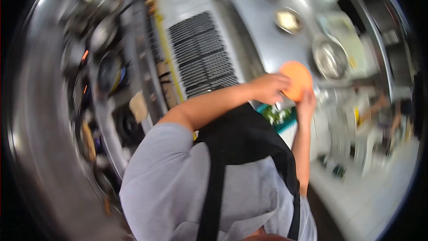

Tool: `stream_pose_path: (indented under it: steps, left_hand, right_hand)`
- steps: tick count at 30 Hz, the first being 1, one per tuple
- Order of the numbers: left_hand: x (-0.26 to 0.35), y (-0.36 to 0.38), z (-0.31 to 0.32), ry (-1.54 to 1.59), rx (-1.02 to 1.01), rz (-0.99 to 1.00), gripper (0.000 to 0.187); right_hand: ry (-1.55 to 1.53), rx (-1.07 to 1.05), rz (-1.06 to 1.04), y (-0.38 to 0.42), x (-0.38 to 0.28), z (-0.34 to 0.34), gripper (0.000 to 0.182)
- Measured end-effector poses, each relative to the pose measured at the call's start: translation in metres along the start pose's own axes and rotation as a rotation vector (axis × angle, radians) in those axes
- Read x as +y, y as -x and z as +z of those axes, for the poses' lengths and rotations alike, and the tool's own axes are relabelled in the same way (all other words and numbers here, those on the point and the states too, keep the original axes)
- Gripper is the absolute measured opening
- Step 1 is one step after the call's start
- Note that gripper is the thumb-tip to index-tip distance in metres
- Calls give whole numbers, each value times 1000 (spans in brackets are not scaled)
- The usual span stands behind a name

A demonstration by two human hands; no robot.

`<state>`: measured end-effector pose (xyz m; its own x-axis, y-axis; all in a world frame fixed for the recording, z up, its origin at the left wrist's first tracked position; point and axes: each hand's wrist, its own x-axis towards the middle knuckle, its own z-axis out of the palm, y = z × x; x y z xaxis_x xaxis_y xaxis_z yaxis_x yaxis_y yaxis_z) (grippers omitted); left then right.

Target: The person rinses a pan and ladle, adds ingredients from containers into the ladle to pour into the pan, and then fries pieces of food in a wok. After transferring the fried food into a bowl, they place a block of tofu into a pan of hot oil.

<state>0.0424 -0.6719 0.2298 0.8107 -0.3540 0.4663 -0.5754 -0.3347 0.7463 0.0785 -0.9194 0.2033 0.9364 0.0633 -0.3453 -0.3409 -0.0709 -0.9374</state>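
Note:
An orange round dish (pixel 296 80), a plate or shallow bowl, is tilted up over the near end of the steel counter. My right hand (pixel 306 106) grips its lower edge. At its left edge, the fingers of my left hand (pixel 269 88) are curled onto the rim. Motion blur hides whether anything lies in the dish. Just below my hands, chopped green and white vegetables (pixel 276 115) lie on a teal board or tray (pixel 286 126), partly covered by my left hand and apron.
The steel counter (pixel 249 0) carries a metal bowl (pixel 330 58) and a small dish with a pale yellow block (pixel 287 21). A stove with several pans (pixel 109 71) runs along the left. A black grate (pixel 203 53) lies between. Another person's arm (pixel 374 109) shows at right.

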Motion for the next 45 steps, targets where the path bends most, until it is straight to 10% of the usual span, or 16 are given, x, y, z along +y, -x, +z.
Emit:
stream_pose_path:
  steps: [5, 8, 9, 12, 14, 16, 18, 22, 24, 26, 30, 38, 41, 43, 45]
  left_hand:
    - [50, 23, -62, 15, 625, -377, 30]
    - [7, 85, -79, 1038, 617, -1021, 80]
    - [-8, 117, -84, 1552, 418, -840, 96]
    - [23, 166, -130, 1764, 439, -745, 85]
    - [6, 197, -156, 1771, 488, -701, 74]
    - [4, 219, -184, 1744, 618, -731, 67]
    - [-7, 232, -214, 1661, 689, -685, 68]
    - [-8, 239, -289, 1349, 908, -534, 74]
    - [-9, 243, -321, 1246, 967, -549, 80]
    - [-25, 249, -344, 399, 927, -569, 82]
    - [-46, 264, -396, 89, 797, -601, 74]
    - [-205, 342, -464, 1183, 1333, -858, 53]
    - [-296, 336, -452, 1278, 1402, -1001, 60]
    - [-365, 342, -435, 868, 1859, -1445, 53]
    - [-416, 331, -420, 728, 1441, -1521, 23]
  right_hand:
    - [87, -180, -98, 44, -55, 11, 39]
    - [-11, -433, -52, 45, -90, 56, 44]
    - [2, -527, -16, 52, -97, 79, 45]
    - [-3, -610, 50, 38, -86, 139, 51]
    - [716, -565, -500, 33, -99, 196, 61]
    - [728, -640, -411, 69, -158, 265, 81]
    - [766, -872, -975, 78, -180, 323, 98]
    - [912, -857, -1095, 59, -182, 421, 110]
    - [561, -806, -800, 29, -159, 462, 107]
    - [88, -783, -178, 13, -139, 503, 93]
    - [-149, -927, 744, -37, -118, 536, 89]
    - [414, -1216, 158, -135, -19, 636, 50]
    - [203, -1089, 345, -197, 24, 681, 33]
    - [-4, -881, 530, -264, 70, 725, 33]
    - [5, -611, 577, -347, 144, 758, 33]
